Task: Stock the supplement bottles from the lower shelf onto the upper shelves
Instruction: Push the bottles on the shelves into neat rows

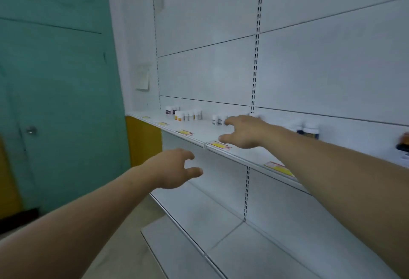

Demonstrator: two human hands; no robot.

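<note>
Small white supplement bottles (188,114) stand in a row at the back left of the white upper shelf (199,133), with darker-labelled ones behind them. A few more small bottles (218,120) stand just left of my right hand (245,131), which reaches over the shelf with fingers spread and nothing in it. Larger dark bottles with white caps (309,131) stand behind my right forearm. My left hand (174,168) hovers below the shelf's front edge, fingers apart and holding nothing. The lower shelf (199,210) shows no bottles.
Yellow price tags (220,145) line the shelf's front rail. A slotted upright (255,57) runs down the white back panel. A teal door (55,101) with a knob is at left, a yellow panel (143,139) beside it. An orange-and-black item (404,142) sits at far right.
</note>
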